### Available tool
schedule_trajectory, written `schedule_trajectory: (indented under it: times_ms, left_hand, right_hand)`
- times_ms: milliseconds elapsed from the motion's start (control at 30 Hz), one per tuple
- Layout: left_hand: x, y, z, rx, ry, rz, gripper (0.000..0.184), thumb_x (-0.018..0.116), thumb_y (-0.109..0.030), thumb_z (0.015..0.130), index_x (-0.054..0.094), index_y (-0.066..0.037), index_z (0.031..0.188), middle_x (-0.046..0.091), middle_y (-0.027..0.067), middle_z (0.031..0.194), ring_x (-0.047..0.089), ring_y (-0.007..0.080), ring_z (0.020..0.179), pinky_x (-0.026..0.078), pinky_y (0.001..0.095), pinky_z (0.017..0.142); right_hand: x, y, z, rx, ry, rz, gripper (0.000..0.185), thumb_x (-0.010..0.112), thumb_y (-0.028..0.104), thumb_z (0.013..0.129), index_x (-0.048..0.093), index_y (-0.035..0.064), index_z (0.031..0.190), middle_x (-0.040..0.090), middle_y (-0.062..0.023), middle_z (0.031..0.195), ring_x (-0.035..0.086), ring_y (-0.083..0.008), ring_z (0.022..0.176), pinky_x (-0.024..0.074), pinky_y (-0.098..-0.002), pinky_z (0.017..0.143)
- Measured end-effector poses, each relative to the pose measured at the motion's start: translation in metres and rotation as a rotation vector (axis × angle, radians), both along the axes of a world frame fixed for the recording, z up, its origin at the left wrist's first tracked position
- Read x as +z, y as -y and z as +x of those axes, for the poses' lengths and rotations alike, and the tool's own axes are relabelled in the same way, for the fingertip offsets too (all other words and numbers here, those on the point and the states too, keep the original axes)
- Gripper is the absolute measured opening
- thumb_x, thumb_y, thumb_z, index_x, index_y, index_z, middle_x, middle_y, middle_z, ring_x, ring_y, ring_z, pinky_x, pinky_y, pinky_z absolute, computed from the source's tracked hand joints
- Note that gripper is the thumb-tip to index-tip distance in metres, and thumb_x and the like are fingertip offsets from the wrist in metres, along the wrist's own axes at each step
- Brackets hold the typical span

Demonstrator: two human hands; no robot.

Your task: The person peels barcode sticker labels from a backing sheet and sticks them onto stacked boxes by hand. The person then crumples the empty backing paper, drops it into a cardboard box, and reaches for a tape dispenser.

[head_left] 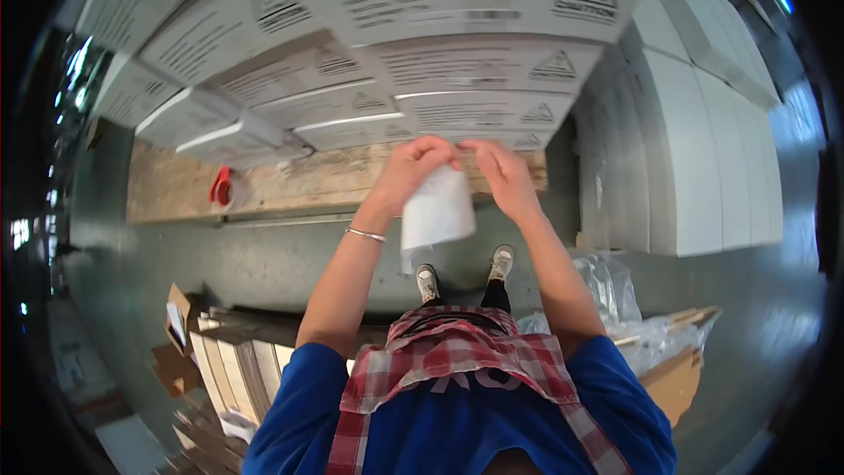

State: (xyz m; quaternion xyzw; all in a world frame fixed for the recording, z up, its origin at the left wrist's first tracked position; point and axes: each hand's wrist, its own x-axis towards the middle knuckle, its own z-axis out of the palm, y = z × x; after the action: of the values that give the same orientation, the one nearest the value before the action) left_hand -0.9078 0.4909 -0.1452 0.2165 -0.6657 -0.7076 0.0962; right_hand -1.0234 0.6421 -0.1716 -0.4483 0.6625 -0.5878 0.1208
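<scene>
A white sheet [438, 209], paper or thin film, hangs down in front of my body. My left hand [411, 174] is closed on its top edge, and a bracelet circles that wrist. Close beside those fingers, my right hand [503, 174] is pinched at the sheet's upper corner. Whatever lies between its fingertips is too small and blurred to make out. Just beyond both hands rise stacked white cartons [475, 110] with printed text and caution triangles.
The cartons rest on a wooden pallet [343, 183], where a red tape dispenser [221, 187] sits at left. White boxes [703, 149] stand stacked at right. Behind me are clear plastic wrap [607, 286], a brown cardboard piece [675, 385] and upright boards [236, 361].
</scene>
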Motion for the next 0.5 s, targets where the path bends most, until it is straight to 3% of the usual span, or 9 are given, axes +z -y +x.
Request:
schedule_trajectory:
  times_ms: [33, 67, 100, 133, 167, 233, 267, 333, 500]
  left_hand:
    - [0.014, -0.002, 0.008, -0.082, -0.091, 0.224, 0.016, 0.061, -0.019, 0.090, 0.066, -0.004, 0.092, 0.068, 0.0055, 0.087, 0.062, 0.0116, 0.080, 0.050, 0.0267, 0.074]
    - [0.018, 0.002, 0.016, -0.121, -0.116, 0.203, 0.015, 0.063, -0.017, 0.088, 0.064, -0.004, 0.095, 0.067, 0.0068, 0.088, 0.063, 0.0132, 0.083, 0.051, 0.0284, 0.077]
    - [0.033, 0.004, 0.023, -0.144, -0.125, 0.189, 0.013, 0.062, -0.013, 0.088, 0.064, -0.003, 0.097, 0.067, 0.0063, 0.086, 0.063, 0.0142, 0.085, 0.052, 0.0288, 0.078]
    - [0.035, 0.010, 0.031, -0.166, -0.185, 0.215, 0.011, 0.061, -0.009, 0.088, 0.063, -0.002, 0.097, 0.066, 0.0058, 0.088, 0.063, 0.0138, 0.089, 0.051, 0.0290, 0.080]
    - [0.044, 0.016, 0.039, -0.190, -0.198, 0.127, 0.011, 0.061, -0.007, 0.088, 0.063, -0.002, 0.097, 0.066, 0.0055, 0.092, 0.062, 0.0130, 0.093, 0.050, 0.0281, 0.083]
    - [0.048, 0.031, 0.056, -0.287, -0.111, -0.332, 0.023, 0.065, -0.021, 0.085, 0.064, -0.004, 0.100, 0.067, 0.0080, 0.096, 0.063, 0.0172, 0.092, 0.049, 0.0302, 0.080]
    - [0.065, 0.030, 0.067, -0.353, -0.030, -0.570, 0.029, 0.067, -0.028, 0.083, 0.065, -0.005, 0.101, 0.067, 0.0089, 0.096, 0.063, 0.0191, 0.091, 0.049, 0.0313, 0.079]
    - [0.095, 0.018, 0.086, -0.467, 0.279, -0.764, 0.037, 0.067, -0.036, 0.080, 0.066, -0.006, 0.101, 0.067, 0.0108, 0.098, 0.063, 0.0222, 0.089, 0.048, 0.0335, 0.076]
    - [0.076, 0.034, 0.125, -0.431, 0.076, -0.597, 0.034, 0.066, -0.032, 0.081, 0.065, -0.005, 0.100, 0.067, 0.0111, 0.097, 0.062, 0.0212, 0.089, 0.049, 0.0332, 0.076]
  right_hand:
    - [-0.001, -0.003, 0.010, 0.102, 0.063, 0.008, 0.021, 0.051, 0.012, 0.092, 0.063, 0.0023, 0.106, 0.065, -0.0137, 0.099, 0.060, -0.0285, 0.096, 0.0446, -0.0364, 0.087]
    - [-0.004, -0.005, 0.019, 0.243, 0.118, -0.002, 0.022, 0.051, 0.013, 0.093, 0.063, 0.0017, 0.108, 0.066, -0.0139, 0.101, 0.059, -0.0262, 0.099, 0.0426, -0.0356, 0.090]
    - [0.002, -0.004, 0.034, 0.229, 0.351, 0.038, 0.022, 0.051, 0.012, 0.092, 0.062, -0.0002, 0.107, 0.066, -0.0117, 0.097, 0.059, -0.0194, 0.093, 0.0445, -0.0331, 0.085]
    - [0.019, -0.014, 0.032, 0.277, 0.178, 0.243, 0.023, 0.054, 0.013, 0.090, 0.061, -0.0018, 0.107, 0.065, -0.0089, 0.092, 0.057, -0.0135, 0.084, 0.0455, -0.0297, 0.077]
    - [0.024, -0.018, 0.033, 0.314, 0.143, 0.386, 0.023, 0.057, 0.013, 0.088, 0.061, -0.0024, 0.105, 0.062, -0.0051, 0.083, 0.054, -0.0117, 0.075, 0.0450, -0.0262, 0.069]
    - [0.014, -0.014, 0.041, 0.280, 0.229, 0.316, 0.015, 0.060, 0.009, 0.086, 0.061, -0.0018, 0.095, 0.055, -0.0004, 0.072, 0.048, -0.0089, 0.066, 0.0412, -0.0241, 0.061]
    - [0.022, -0.010, 0.049, 0.297, 0.234, 0.343, 0.013, 0.059, 0.008, 0.086, 0.061, -0.0016, 0.095, 0.057, -0.0004, 0.076, 0.050, -0.0079, 0.070, 0.0418, -0.0229, 0.063]
    - [0.039, -0.002, 0.062, 0.303, 0.228, 0.376, 0.012, 0.058, 0.007, 0.087, 0.062, -0.0013, 0.095, 0.059, -0.0004, 0.080, 0.052, -0.0070, 0.073, 0.0424, -0.0216, 0.066]
    - [0.061, 0.018, 0.093, 0.323, 0.202, 0.437, 0.011, 0.058, 0.004, 0.084, 0.060, -0.0002, 0.094, 0.058, 0.0001, 0.079, 0.052, -0.0066, 0.074, 0.0420, -0.0210, 0.065]
